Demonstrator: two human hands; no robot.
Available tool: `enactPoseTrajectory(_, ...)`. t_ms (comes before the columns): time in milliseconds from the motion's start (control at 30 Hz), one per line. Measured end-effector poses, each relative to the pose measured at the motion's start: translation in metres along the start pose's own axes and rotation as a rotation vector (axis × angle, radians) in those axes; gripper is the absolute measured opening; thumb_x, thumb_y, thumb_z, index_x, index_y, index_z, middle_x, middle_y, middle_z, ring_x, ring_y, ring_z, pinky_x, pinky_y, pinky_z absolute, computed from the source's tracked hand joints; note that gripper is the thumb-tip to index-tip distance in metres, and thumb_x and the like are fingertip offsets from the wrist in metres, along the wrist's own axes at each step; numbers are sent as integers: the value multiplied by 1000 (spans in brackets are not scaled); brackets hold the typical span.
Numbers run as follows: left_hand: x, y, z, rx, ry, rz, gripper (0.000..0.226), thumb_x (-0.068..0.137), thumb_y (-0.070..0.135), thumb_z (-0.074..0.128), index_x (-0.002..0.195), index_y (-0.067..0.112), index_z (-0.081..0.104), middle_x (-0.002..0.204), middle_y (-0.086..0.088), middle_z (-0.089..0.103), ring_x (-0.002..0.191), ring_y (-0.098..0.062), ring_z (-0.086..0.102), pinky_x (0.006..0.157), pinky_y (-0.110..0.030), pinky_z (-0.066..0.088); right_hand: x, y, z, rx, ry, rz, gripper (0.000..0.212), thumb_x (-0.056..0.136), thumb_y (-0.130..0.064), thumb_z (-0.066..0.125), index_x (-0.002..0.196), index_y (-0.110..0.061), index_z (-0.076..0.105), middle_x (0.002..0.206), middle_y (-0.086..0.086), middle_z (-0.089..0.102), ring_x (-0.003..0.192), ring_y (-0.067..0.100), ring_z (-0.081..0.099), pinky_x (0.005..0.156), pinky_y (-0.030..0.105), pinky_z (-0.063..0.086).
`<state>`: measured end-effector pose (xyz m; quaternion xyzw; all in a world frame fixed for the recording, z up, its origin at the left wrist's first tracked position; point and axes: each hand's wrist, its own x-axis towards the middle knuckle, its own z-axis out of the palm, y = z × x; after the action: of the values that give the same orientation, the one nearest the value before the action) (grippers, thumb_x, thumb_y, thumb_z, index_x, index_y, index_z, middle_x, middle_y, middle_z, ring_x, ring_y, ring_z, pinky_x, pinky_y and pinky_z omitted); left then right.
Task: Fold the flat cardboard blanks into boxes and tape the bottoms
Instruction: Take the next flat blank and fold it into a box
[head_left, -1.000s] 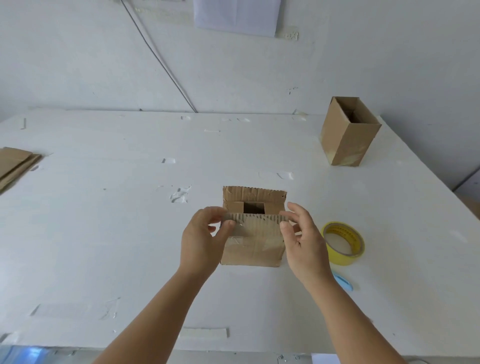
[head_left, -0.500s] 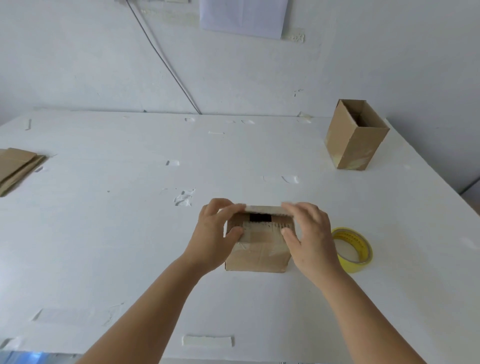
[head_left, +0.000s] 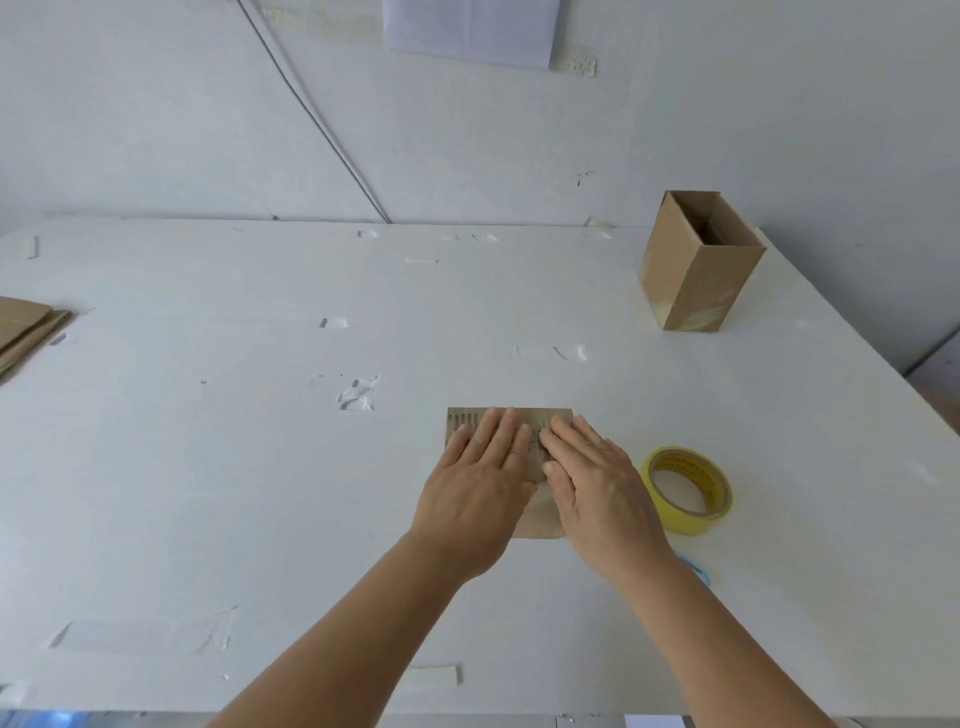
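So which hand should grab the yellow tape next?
Probably the right hand. The yellow tape roll lies just beside it on the table, while the left hand is on the box's far side and can stay pressing the flaps flat.

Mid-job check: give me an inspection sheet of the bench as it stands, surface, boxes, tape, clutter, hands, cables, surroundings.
Surface: white table, scuffed, stuck with old tape scraps.
Job's things: small box under both hands, flaps pressed shut; finished box upright, open-topped, far right; flat blanks at left edge; yellow tape roll right of the small box.
Clutter: blue item mostly hidden by the right forearm.
Hands: left hand and right hand flat on the flaps.
Cables: one cable slanting down the wall.
Surroundings: paper sheet on the wall.
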<state>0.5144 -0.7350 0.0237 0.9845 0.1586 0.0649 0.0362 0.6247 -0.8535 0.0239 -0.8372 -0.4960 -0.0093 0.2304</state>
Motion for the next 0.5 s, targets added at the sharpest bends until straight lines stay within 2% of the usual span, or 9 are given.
enactPoseTrajectory(133, 3, -2, 4, 25, -36, -25, 56, 103, 39, 11, 151, 16, -4, 158, 4, -13, 132, -7, -30, 108, -27, -19, -3, -2, -2, 146, -50, 36, 44, 102, -26, 35, 144, -14, 38, 153, 0, 31, 144, 13, 19, 115, 24, 16)
enactPoseTrajectory(233, 4, -3, 5, 19, -23, -36, 57, 102, 41, 11, 152, 17, -3, 159, 5, -12, 133, -4, -27, 109, -26, -18, -5, 8, -2, 286, 41, 162, 44, 101, -23, 34, 144, -10, 38, 152, 4, 34, 141, 17, 29, 113, 31, 25)
enactPoseTrajectory(300, 3, -3, 5, 11, -14, -42, 58, 101, 42, 11, 152, 17, -2, 159, 5, -11, 133, -3, -26, 110, -26, -18, -5, 26, -3, 210, 36, 291, 41, 101, -18, 36, 139, -3, 39, 145, 12, 43, 133, 26, 40, 103, 35, 33)
enactPoseTrajectory(367, 4, -3, 4, 0, -9, -45, 58, 101, 42, 12, 152, 18, 0, 159, 4, -10, 134, -1, -24, 110, -25, -16, -10, 50, -3, 37, -73, 441, 33, 97, -14, 40, 127, -1, 43, 129, 18, 51, 116, 34, 49, 89, 38, 37)
enactPoseTrajectory(433, 4, -3, 3, -9, -1, -48, 58, 101, 42, 12, 152, 18, 1, 160, 4, -9, 133, -1, -24, 110, -25, -16, -18, 71, -2, -106, -180, 561, 22, 92, -11, 44, 114, -6, 48, 115, 14, 56, 106, 34, 52, 79, 36, 40)
enactPoseTrajectory(500, 3, -1, 2, -15, 4, -45, 58, 101, 42, 13, 153, 18, 2, 160, 4, -8, 133, -1, -24, 111, -25, -15, -27, 85, -1, -124, -222, 637, 29, 89, -7, 45, 116, -14, 52, 113, 11, 61, 105, 34, 55, 73, 31, 40)
